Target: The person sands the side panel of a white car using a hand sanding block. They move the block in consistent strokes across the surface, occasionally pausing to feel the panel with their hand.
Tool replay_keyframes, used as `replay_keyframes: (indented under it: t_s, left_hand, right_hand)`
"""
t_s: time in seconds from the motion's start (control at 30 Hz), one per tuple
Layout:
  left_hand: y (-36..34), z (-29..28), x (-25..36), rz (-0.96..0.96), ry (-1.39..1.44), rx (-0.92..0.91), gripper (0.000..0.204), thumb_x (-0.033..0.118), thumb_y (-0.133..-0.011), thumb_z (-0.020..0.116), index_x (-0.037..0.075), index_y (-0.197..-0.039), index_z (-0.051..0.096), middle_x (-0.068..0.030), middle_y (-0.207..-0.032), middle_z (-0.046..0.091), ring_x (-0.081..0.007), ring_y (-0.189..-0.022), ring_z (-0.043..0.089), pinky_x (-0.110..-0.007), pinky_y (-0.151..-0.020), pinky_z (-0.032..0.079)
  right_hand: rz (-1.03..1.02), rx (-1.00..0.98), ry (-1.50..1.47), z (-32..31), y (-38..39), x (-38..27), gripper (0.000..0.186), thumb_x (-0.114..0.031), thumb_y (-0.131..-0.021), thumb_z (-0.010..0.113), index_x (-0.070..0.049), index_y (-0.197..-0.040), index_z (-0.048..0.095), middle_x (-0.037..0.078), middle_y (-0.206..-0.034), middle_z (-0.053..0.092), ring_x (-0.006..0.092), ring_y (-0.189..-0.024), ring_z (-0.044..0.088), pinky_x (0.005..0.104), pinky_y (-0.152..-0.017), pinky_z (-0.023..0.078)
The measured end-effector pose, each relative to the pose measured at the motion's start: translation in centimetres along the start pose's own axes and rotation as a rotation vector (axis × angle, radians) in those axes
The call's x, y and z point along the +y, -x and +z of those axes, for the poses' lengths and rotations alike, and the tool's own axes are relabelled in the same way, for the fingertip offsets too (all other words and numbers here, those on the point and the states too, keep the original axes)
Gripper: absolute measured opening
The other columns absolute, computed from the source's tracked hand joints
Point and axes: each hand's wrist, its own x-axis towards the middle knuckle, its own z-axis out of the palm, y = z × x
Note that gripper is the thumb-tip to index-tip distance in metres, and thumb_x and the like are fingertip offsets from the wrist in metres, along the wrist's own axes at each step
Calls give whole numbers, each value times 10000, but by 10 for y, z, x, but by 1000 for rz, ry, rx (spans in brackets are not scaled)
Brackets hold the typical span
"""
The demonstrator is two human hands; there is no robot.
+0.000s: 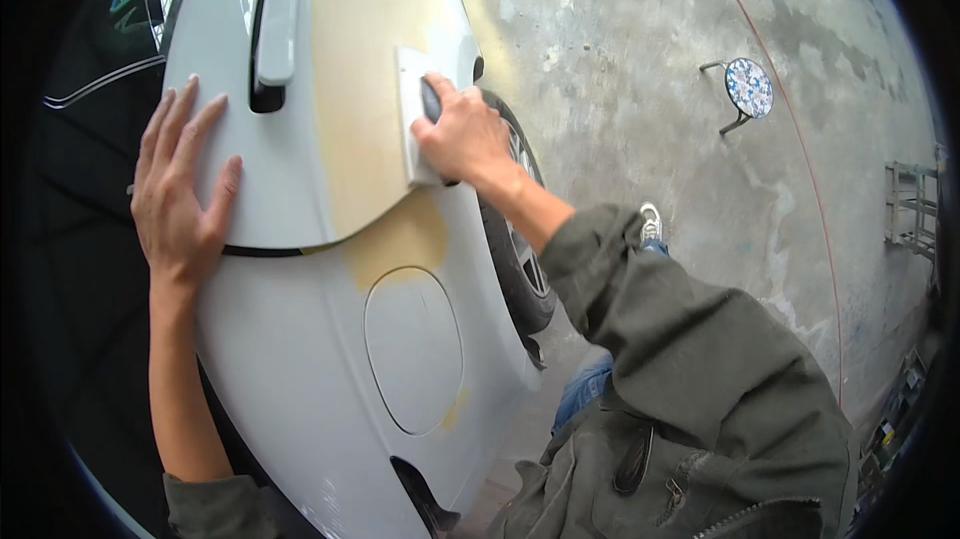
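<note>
Holding flat oblong block [413, 89], right grip [465, 134]; matte yellowish panel [358, 89] beneath.

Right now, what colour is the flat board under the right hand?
The board is whitish, showing best in the head view.

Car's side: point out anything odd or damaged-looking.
The yellowish patch on the white door extends onto the rear panel, and a yellow smudge sits by the oval flap; both stand out against the white.

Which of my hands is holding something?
Your right hand: it grips a pale rectangular block against the partly yellowish car bodywork. Your left hand rests spread on that bodywork, holding nothing.
</note>
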Motion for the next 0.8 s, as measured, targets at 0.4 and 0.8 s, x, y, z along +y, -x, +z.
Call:
replay_keyframes:
  t_s: [0.4, 0.8]
  left_hand:
    - [5, -5, 6, -58, 91, -31, 525, 314, -874, 596, 138, -1366, 638, -71, -1560, 472, -292, -1477, 377, -459, -1210, 324]
    - [8, -7, 7, -73, 86, -37, 516, 316, -867, 617, 145, -1353, 647, -69, -1555, 476, -294, -1475, 377, -455, -1206, 334]
  right_hand:
    - [85, -58, 65, 4, -5, 3, 696, -351, -844, 603, -171, -1501, 460, 299, -1167, 594, 451, -1006, 662, 520, -906, 537]
    - [-22, -63, -124, 8, -9, -44, 695, -321, -838, 626, -139, -1485, 448, 343, -1189, 552, 502, -994, 645, 549, -886, 536]
